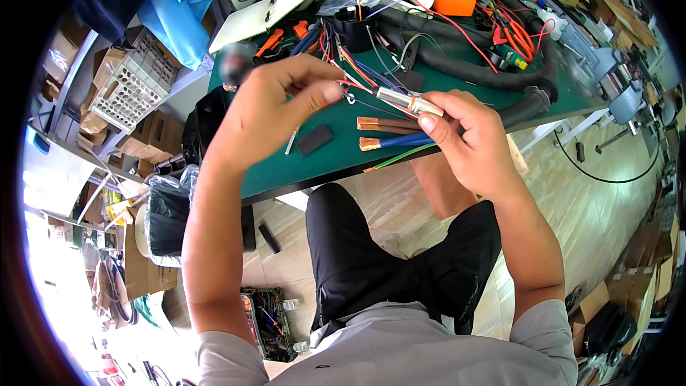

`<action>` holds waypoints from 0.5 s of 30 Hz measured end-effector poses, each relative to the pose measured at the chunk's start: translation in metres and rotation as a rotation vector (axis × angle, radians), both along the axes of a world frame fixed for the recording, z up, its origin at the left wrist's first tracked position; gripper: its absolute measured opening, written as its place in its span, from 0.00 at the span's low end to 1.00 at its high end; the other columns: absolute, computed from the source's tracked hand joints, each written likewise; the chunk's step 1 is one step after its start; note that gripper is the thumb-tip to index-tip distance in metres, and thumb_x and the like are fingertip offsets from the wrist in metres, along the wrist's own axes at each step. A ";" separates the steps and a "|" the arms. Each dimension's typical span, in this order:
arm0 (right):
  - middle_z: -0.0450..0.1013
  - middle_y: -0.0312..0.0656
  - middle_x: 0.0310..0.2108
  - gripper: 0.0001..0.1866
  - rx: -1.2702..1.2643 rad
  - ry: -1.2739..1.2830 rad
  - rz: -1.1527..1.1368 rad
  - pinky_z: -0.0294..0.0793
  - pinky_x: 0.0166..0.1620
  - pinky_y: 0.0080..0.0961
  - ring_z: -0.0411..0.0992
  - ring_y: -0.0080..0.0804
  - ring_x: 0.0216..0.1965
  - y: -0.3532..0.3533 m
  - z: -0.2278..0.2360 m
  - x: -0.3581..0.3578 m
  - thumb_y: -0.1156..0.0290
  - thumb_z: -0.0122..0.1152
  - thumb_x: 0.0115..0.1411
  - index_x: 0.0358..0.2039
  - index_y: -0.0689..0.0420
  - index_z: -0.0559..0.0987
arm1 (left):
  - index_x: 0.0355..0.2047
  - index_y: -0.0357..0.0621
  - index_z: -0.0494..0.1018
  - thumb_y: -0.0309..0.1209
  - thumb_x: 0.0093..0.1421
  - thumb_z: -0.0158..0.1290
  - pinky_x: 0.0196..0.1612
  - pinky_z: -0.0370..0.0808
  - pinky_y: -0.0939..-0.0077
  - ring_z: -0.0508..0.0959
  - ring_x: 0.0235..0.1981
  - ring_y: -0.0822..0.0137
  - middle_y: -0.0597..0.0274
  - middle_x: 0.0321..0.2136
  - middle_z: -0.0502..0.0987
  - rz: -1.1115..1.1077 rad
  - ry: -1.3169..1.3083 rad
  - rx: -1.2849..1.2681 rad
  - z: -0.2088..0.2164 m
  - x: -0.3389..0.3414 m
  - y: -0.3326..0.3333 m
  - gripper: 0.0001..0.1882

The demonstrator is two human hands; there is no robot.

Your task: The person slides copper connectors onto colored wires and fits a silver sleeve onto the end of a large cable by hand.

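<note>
Two hands hold one small tube over our green table.

We sit at a green table in a messy room with a wood floor and boxes around. Our right hand pinches the little silver and white tube tight — it sits just above the table's near edge. Our left hand pinches thin red wires at the tube's end. Two thick wires with copper tips lie under it — one brown, one blue.

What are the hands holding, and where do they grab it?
Right hand pinches a small metal tube at its end; left hand pinches its thin wires.
</note>
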State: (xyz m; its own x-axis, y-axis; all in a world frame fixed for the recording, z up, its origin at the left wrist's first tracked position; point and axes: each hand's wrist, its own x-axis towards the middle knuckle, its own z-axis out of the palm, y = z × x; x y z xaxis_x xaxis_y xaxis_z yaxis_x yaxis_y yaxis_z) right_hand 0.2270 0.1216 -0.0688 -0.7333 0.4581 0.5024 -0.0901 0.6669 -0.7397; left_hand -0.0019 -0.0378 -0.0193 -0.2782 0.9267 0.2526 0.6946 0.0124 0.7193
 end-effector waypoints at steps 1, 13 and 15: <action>0.74 0.43 0.32 0.14 -0.006 -0.022 0.007 0.71 0.36 0.29 0.71 0.34 0.32 -0.003 0.002 -0.002 0.68 0.65 0.65 0.47 0.63 0.80 | 0.52 0.34 0.77 0.37 0.63 0.63 0.46 0.77 0.73 0.79 0.39 0.71 0.59 0.39 0.83 -0.045 -0.040 0.061 -0.001 0.009 -0.003 0.22; 0.76 0.41 0.33 0.13 0.354 -0.017 0.103 0.71 0.41 0.38 0.70 0.44 0.37 -0.004 -0.001 -0.037 0.66 0.69 0.59 0.42 0.56 0.82 | 0.45 0.33 0.77 0.32 0.67 0.60 0.34 0.72 0.79 0.74 0.29 0.77 0.64 0.29 0.80 0.032 -0.087 -0.085 -0.019 0.029 -0.013 0.13; 0.75 0.39 0.34 0.13 0.433 -0.056 0.060 0.72 0.44 0.36 0.70 0.42 0.39 0.005 0.002 -0.039 0.65 0.71 0.58 0.41 0.55 0.83 | 0.45 0.33 0.77 0.30 0.68 0.58 0.34 0.72 0.79 0.74 0.29 0.77 0.65 0.28 0.79 0.105 -0.094 -0.049 -0.030 0.024 -0.021 0.12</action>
